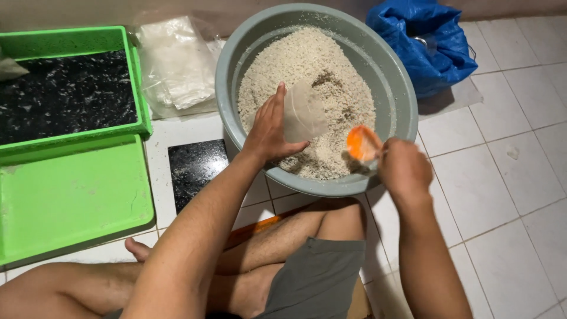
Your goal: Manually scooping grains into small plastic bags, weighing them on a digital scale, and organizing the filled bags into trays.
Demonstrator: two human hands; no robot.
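Grey plastic basin at the top centre of the frame holds pale grain. Your left hand grips 1 clear bag over the grain, and your right hand is closed around an orange scoop at the basin's lower right rim. 2 green trays lie at the left.

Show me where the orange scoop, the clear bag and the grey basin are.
orange scoop point(361, 143), head view, on its bowl.
clear bag point(304, 112), head view, on its middle.
grey basin point(397, 94), head view, on its right inner wall.

left hand: clear bag; right hand: orange scoop; rice basin
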